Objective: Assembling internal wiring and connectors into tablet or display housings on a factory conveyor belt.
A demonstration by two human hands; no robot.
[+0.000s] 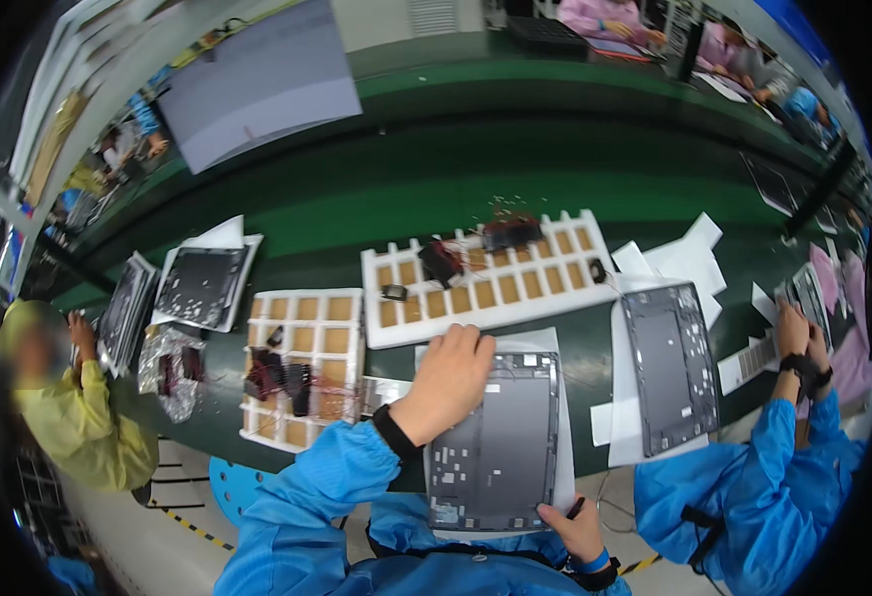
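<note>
One dark grey laptop-cover panel (504, 432), before me over a white sheet (564, 422), at the green bench's (587, 372) near edge. My left hand (453, 382), at its upper left corner: fingers together, bent; grip, I cannot tell. My right hand (580, 531): thumb at lower right corner, fingers curled; clamped or not, I cannot tell. One white foam tray (396, 335), beyond.

Green workbench (590, 370) — pale floor (193, 556), blue stool (240, 487).
</note>
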